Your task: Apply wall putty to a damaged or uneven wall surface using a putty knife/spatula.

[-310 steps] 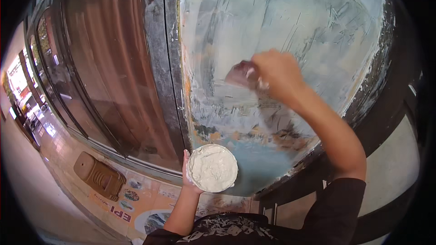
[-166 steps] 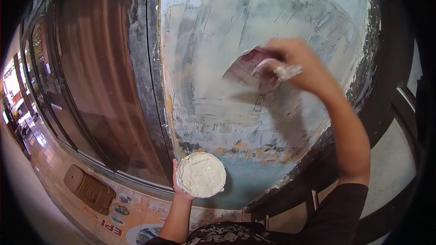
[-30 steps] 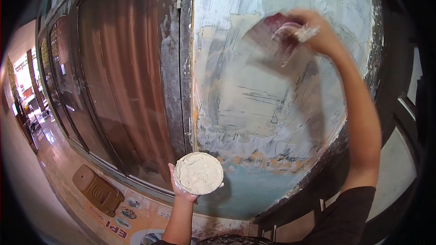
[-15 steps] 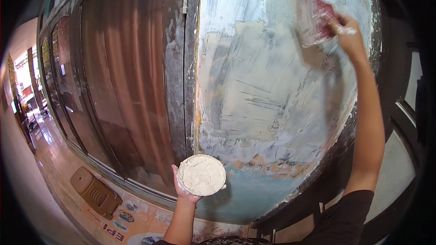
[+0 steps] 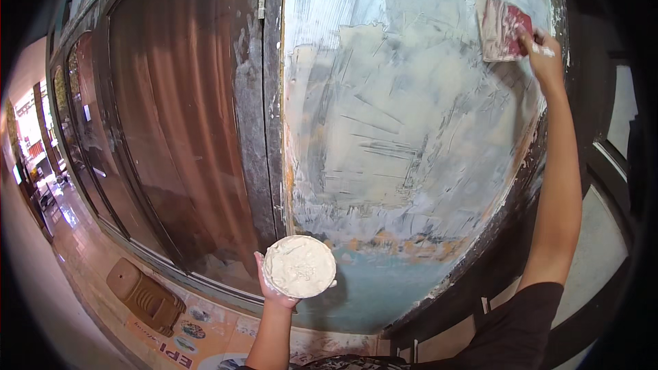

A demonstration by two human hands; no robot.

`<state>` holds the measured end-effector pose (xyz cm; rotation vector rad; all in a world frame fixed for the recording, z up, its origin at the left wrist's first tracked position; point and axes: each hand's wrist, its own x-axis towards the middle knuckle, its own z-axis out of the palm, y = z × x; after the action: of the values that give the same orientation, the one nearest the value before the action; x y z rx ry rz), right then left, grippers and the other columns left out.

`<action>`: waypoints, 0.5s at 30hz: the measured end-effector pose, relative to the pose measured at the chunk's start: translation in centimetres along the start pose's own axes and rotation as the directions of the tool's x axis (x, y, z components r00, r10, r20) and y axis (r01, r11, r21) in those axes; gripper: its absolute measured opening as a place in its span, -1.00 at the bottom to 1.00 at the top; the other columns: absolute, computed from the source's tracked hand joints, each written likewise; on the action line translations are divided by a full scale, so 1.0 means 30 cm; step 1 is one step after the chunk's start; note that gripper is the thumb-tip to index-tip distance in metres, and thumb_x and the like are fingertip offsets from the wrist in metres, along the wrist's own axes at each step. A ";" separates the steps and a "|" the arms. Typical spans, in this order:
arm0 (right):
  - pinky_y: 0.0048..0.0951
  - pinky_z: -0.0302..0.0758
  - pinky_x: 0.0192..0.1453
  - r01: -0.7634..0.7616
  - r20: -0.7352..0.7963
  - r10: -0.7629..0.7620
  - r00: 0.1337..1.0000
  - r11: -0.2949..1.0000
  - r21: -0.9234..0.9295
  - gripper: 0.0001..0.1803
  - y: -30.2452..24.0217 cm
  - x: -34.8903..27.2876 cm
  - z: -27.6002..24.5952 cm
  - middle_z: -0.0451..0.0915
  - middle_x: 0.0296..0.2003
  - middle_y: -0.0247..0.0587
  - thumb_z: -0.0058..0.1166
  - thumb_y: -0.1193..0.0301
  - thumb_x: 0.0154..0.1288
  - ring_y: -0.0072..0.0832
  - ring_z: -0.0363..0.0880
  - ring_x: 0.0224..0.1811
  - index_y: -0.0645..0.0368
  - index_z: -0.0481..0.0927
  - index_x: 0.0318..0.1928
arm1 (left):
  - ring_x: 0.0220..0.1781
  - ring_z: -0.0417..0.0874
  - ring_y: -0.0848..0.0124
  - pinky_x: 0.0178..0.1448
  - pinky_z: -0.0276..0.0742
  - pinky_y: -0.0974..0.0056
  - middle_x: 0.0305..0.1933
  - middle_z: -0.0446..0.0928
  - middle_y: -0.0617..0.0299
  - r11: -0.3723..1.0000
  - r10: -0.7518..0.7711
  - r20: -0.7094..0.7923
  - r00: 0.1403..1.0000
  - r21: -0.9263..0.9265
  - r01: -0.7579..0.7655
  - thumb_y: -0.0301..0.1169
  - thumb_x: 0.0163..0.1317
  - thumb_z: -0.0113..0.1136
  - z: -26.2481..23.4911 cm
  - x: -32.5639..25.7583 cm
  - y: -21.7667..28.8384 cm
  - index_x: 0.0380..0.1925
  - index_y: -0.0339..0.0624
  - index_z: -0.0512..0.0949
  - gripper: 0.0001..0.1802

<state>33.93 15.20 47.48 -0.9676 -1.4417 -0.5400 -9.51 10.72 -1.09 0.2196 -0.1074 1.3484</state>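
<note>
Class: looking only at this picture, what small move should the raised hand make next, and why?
Probably draw the red-handled flat scraper in the right hand downward: it lies against the putty-coated wall panel near its top, with uneven ridged putty below.

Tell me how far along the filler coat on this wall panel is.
Most of the wall panel already carries a pale, streaky coat of filler. In hand: the right hand presses a scraper against the top right corner, while the left hand holds a round tub of filler, which looks nearly full. Left: the blue and orange strip along the bottom shows bare, and the coat shows ridges.
</note>
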 end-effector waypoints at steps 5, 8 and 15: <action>-0.26 0.55 -0.19 0.300 0.523 -0.307 0.795 0.949 0.101 -0.76 -0.277 -0.489 0.306 0.66 -0.35 -0.09 0.21 0.29 0.27 -0.17 0.64 -0.31 0.20 0.65 -0.18 | 0.38 0.38 -0.12 0.40 0.27 -0.26 0.41 0.33 -0.06 0.999 0.032 -0.023 0.999 0.039 -0.031 0.43 0.27 -0.29 -0.006 -0.009 0.014 0.35 -0.16 0.33 -0.03; -0.08 0.53 -0.10 0.446 0.720 -0.276 0.637 0.893 -0.053 -0.75 -0.277 -0.664 0.443 0.65 -0.27 -0.06 0.17 0.27 0.22 -0.04 0.61 -0.16 0.12 0.63 -0.15 | 0.37 0.38 -0.13 0.38 0.28 -0.29 0.41 0.33 -0.05 0.999 -0.025 -0.034 0.999 0.023 0.026 0.45 0.25 -0.28 -0.025 0.019 -0.035 0.35 -0.14 0.34 -0.02; -0.33 0.54 -0.14 0.230 0.174 -0.200 0.964 0.957 -0.175 -0.73 -0.041 -0.157 0.165 0.69 -0.30 -0.03 0.22 0.37 0.22 -0.25 0.68 -0.27 0.26 0.65 -0.10 | 0.39 0.36 -0.12 0.42 0.26 -0.24 0.42 0.32 -0.07 0.999 -0.002 0.016 1.000 0.048 0.001 0.40 0.31 -0.29 -0.012 -0.014 -0.066 0.35 -0.21 0.32 -0.04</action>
<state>29.59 17.42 42.53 -1.0290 -1.6693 -0.7918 -7.69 9.99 -1.71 0.2706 -0.0886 1.3486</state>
